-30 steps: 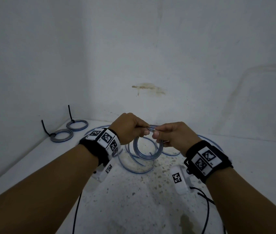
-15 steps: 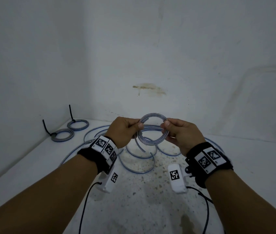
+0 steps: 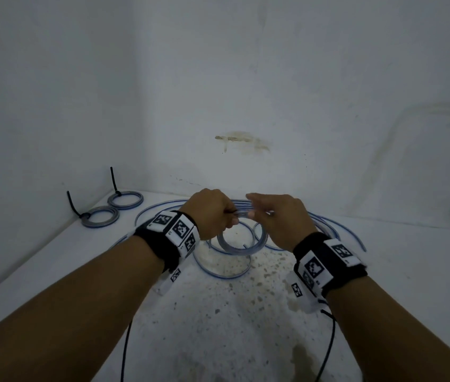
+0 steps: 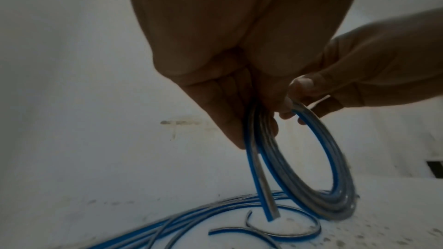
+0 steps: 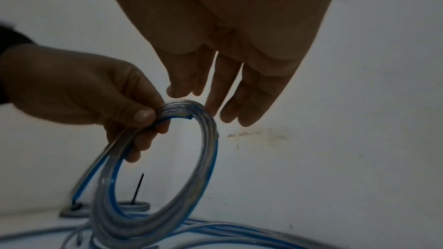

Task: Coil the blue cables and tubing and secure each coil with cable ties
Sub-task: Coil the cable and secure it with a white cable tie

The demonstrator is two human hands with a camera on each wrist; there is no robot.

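Observation:
A small coil of clear, blue-striped tubing (image 3: 234, 244) hangs upright just above the table. My left hand (image 3: 230, 219) pinches its top between thumb and curled fingers, as the left wrist view shows the left hand (image 4: 258, 120) on the coil (image 4: 323, 186). A short free end (image 4: 261, 196) dangles from that grip. My right hand (image 3: 251, 206) hovers at the same spot. In the right wrist view its fingers (image 5: 239, 116) hang straight beside the coil (image 5: 206, 158), not wrapped round it. Loose tubing (image 3: 328, 230) lies on the table behind.
Two finished coils (image 3: 99, 216) (image 3: 125, 199) with upright black cable-tie tails lie at the back left by the wall. White walls close in at left and behind. The speckled tabletop (image 3: 232, 312) stretches toward me; thin black wrist-camera leads (image 3: 328, 340) hang below my forearms.
The coil, held up between both hands half a second ago, now hangs lower from the left hand. The right hand's fingers have straightened off it.

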